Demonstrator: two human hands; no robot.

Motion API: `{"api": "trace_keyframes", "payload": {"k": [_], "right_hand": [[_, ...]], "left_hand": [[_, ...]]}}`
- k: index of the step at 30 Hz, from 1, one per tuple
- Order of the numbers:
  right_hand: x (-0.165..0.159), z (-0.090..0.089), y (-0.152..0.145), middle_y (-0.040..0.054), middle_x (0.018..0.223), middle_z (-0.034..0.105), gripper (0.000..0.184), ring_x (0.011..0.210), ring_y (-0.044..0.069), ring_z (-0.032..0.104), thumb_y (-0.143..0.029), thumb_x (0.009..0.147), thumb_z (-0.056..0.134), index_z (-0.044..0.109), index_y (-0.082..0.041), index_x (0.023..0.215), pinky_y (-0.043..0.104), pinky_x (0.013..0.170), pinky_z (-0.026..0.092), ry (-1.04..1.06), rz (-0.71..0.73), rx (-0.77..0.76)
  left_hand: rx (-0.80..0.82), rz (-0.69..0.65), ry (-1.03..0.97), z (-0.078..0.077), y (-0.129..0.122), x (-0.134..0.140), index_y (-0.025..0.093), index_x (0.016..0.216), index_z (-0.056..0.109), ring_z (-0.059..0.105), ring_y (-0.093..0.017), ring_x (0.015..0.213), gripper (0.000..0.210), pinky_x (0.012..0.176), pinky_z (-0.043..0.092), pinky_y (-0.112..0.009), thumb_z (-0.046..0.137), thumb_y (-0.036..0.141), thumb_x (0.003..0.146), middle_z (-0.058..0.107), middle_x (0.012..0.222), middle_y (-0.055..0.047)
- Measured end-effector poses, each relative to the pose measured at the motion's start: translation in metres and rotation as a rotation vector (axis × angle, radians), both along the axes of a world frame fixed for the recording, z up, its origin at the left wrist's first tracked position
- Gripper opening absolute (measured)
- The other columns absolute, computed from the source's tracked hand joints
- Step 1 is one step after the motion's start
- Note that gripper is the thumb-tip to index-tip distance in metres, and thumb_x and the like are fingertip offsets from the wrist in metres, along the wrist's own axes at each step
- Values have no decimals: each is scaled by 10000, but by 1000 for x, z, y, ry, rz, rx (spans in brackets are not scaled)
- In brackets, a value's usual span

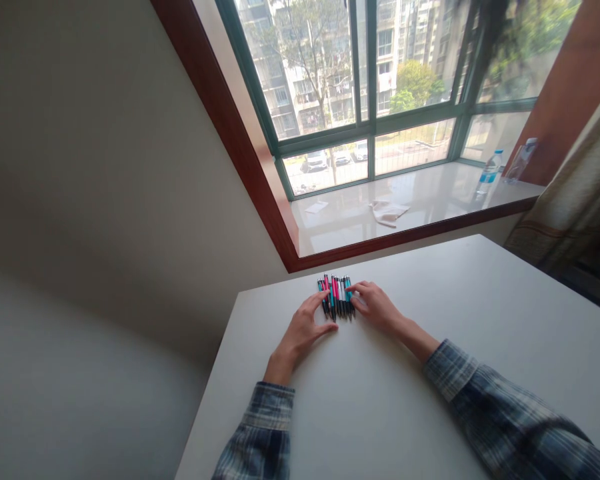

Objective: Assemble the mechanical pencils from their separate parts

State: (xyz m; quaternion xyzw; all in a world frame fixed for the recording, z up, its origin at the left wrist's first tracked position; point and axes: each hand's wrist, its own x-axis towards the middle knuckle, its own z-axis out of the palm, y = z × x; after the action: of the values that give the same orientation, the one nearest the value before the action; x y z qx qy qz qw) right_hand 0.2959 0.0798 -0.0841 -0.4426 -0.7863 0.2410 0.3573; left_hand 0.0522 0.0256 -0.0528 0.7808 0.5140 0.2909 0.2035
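Several pens (336, 298) lie side by side in a row on the white table (380, 407), their tips pointing towards me. Pink, teal, white and black barrels can be told apart. My left hand (301, 331) rests at the row's left side, its fingertips over the leftmost pens and its thumb stretched out just below the tips. On the other side, my right hand (379, 307) has its fingertips against the rightmost teal pens, with thumb and forefinger apart. Neither hand is closed around a pen.
Behind the table a window sill (430, 193) holds a crumpled cloth (389, 212), a flat white paper (317, 207), a blue-labelled water bottle (489, 172) and a second clear bottle (521, 161). A curtain (563, 193) hangs at the right; a wall (130, 200) stands to the left.
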Motion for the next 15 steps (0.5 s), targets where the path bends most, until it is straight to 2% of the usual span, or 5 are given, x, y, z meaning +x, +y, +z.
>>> {"api": "trace_keyframes", "payload": {"k": [4,8,11,15], "right_hand": [[-1,-1,0,93,1180,724,304,1102,249,629,-183,967,566,744,-226,1210,374,1000,473,-27,19,4],[-2,1,1,97,1203,706,325,1023,227,656,-202,975,564,722,-225,1258,355,960,496,-3,-13,-14],[-2,4,1,100,1167,702,343,945,210,671,-215,976,557,707,-221,1285,341,915,512,21,-62,-31],[-3,5,1,103,1131,702,332,921,212,673,-243,974,569,707,-198,1272,337,887,518,17,-72,-31]], "left_hand": [[10,2,-3,0,2,4,278,1483,566,535,-313,1409,788,1213,400,-474,869,404,767,596,1492,-121],[24,38,20,-2,3,4,277,1472,570,508,-305,1424,704,1217,385,-467,799,468,834,556,1522,-118],[79,200,52,-2,9,11,257,1358,644,605,-284,1276,459,1126,458,-444,672,438,937,650,1353,-109],[112,392,202,-2,23,26,222,1116,709,638,-291,1035,278,971,508,-430,662,424,931,681,1080,-100]]}}
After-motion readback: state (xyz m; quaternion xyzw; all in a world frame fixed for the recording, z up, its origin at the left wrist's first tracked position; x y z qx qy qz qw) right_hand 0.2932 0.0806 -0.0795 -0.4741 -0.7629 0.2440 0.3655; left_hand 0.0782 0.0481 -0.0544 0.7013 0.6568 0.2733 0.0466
